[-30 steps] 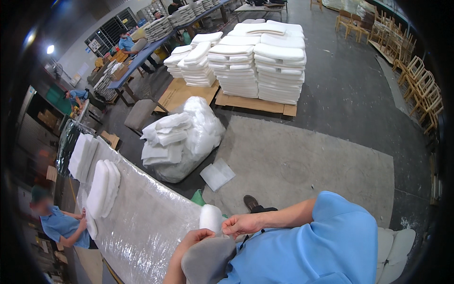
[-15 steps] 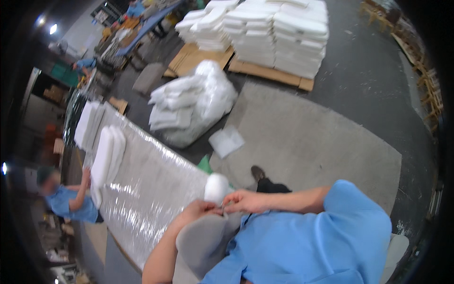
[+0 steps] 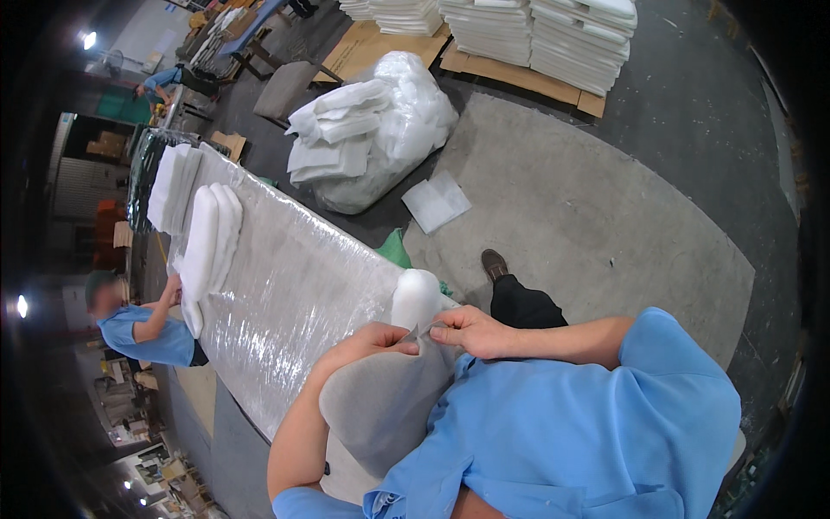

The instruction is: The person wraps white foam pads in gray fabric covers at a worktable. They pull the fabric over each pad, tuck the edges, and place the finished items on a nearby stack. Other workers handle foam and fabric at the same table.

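Observation:
A rounded grey fabric cushion cover [image 3: 385, 394], filled out into a padded shape, lies against my blue shirt. White padding [image 3: 416, 297] bulges from its far end. At that opening my left hand [image 3: 380, 342] pinches one edge of the grey fabric. My right hand [image 3: 471, 332] pinches the fabric edge just to the right, its fingertips close to the left hand's. A small peak of cloth stands up between the two hands. Whether a zipper runs along this edge is too small to tell.
A long table wrapped in clear plastic [image 3: 285, 268] stretches away to the left, with white padding pieces [image 3: 212, 246] at its far end. Beside them stands a co-worker [image 3: 151, 329] in blue. On the floor are a plastic bag of padding [image 3: 415, 112] and white foam stacks [image 3: 579, 43].
The view has shifted, so the surroundings sit higher in the picture. Both hands remain at the cover's opening, and the fabric between them is now pulled up into a peak.

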The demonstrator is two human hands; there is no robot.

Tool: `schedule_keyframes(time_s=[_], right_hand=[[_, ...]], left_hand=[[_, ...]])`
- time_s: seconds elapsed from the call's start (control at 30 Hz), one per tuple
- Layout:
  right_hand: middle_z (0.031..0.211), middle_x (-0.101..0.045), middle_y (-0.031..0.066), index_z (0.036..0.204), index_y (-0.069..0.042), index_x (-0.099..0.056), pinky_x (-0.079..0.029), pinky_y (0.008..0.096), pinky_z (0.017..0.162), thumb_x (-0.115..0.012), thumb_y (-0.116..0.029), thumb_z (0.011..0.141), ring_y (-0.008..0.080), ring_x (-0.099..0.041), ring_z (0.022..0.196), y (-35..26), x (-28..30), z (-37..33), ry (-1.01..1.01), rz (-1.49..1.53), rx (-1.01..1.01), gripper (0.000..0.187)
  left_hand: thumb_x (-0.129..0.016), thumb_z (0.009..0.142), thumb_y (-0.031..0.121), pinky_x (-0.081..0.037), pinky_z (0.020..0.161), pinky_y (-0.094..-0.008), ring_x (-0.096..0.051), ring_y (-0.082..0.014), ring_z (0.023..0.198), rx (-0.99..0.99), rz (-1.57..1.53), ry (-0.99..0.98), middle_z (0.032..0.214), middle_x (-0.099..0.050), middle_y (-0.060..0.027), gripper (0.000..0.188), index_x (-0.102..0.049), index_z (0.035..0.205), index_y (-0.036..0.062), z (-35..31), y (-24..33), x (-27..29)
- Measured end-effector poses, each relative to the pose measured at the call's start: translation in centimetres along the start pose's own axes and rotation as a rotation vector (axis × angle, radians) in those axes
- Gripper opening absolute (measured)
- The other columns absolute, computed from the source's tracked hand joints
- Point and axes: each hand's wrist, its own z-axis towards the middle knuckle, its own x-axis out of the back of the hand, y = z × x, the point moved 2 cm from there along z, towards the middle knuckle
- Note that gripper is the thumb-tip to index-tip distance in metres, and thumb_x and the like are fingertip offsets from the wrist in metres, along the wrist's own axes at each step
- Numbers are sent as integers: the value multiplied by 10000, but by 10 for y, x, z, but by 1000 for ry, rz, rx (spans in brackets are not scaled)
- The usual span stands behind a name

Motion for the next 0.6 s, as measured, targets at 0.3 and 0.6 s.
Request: schedule_keyframes(time_s=[0.3,0.6], right_hand=[[824,-536,-41,961,-51,-648,-426,277,754,-584,-269,1090,76,-477,818,-17,2,8,60,-87,28,261],[1510,-448,228,979,-14,-656,-449,447,1084,-605,-208,1037,376,-522,1330,-32,16,22,336,-769,472,209]], left_hand=[[-755,967,195,-510,748,-324,-650,-169,838,-244,204,292,903,-695,-79,192,-768,1040,17,13,-6,9],[-831,883,112,-549,807,-359,-625,-261,990,-750,655,580,1266,-565,-141,167,-695,958,50,41,-11,16]])
